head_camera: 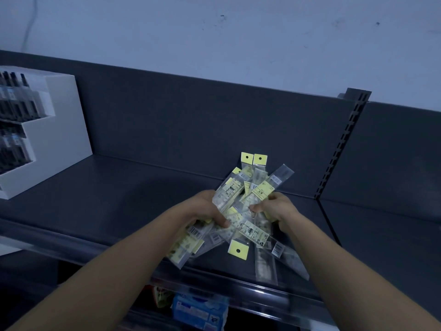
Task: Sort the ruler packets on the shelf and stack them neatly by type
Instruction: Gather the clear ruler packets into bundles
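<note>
Packets (241, 211) of rulers, clear sleeves with yellow tags, splay in a jumbled bundle above the dark shelf (133, 187), towards its right end. The left hand (205, 209) is wrapped round the bundle from one side with its thumb on top, and the right hand (276, 209) grips it from the other. Some packet ends hang past the shelf's front lip. A white box (66, 120) of dark pens stands far left, and a blue pack (198, 309) lies on the shelf below.

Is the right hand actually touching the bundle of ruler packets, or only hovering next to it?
Touching. The head view shows the right hand with its fingers curled round the right side of the ruler packets, with no gap between them.
</note>
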`<action>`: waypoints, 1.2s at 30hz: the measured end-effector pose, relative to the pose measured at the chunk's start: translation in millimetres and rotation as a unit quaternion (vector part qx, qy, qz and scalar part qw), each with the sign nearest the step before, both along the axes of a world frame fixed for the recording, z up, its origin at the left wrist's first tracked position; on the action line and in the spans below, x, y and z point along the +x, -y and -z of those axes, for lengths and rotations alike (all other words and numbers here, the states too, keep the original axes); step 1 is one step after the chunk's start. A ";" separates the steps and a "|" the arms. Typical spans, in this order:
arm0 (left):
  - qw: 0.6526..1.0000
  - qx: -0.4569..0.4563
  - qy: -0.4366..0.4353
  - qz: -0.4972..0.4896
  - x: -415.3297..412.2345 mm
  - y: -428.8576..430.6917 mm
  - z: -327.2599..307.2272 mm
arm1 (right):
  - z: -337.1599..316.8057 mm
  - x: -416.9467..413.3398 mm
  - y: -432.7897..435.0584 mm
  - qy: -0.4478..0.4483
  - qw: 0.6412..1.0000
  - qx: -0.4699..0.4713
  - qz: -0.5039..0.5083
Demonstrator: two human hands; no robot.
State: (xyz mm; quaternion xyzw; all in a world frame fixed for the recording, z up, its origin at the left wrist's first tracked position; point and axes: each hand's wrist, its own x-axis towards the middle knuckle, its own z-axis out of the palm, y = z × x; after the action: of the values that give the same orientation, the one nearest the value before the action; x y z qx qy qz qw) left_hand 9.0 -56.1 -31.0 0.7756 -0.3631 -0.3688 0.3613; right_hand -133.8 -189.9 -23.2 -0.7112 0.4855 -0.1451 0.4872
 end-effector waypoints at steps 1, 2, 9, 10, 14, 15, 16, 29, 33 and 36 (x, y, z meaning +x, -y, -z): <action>1.000 -0.009 -0.005 -0.003 0.6 -0.4 -1.0 | -0.3 -0.4 1.6 0.019 1.000 0.007 0.002; 1.000 -0.018 -0.007 -0.006 1.2 -0.5 -2.5 | -3.0 -1.8 1.9 0.038 0.999 0.022 0.006; 0.999 -0.052 -0.007 -0.008 1.3 4.5 -7.6 | -6.0 -12.3 6.7 0.061 0.995 0.081 0.012; 0.998 -0.056 -0.009 -0.008 1.4 5.0 -6.7 | -4.7 -12.0 7.5 0.078 0.994 0.074 0.018; 0.997 -0.079 -0.021 -0.008 3.4 9.0 -4.2 | -4.3 -13.2 6.5 0.141 0.982 0.122 0.015; 0.996 -0.084 -0.022 -0.008 3.8 9.7 -4.0 | -5.0 -13.5 5.4 0.152 0.979 0.134 0.013; 0.996 -0.088 -0.023 -0.007 4.2 10.1 -3.8 | -6.2 -14.0 3.3 0.158 0.977 0.145 0.013; 0.992 -0.117 -0.045 0.013 7.6 21.3 -19.4 | -24.9 -13.0 1.4 0.228 0.967 0.092 0.068; 0.990 -0.133 -0.047 0.027 1.1 29.7 -31.0 | -31.9 -18.8 8.8 0.224 0.969 0.064 0.088; 0.993 -0.104 -0.035 0.045 -7.0 32.4 -37.6 | -33.2 -24.2 14.1 0.213 0.970 0.065 0.095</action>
State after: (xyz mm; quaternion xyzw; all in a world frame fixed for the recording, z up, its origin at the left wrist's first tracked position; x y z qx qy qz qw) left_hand 1.9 -88.5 6.6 0.7032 -0.4217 -0.3713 0.4356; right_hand -158.0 -204.1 10.0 -0.5809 0.4442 -0.3072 0.6090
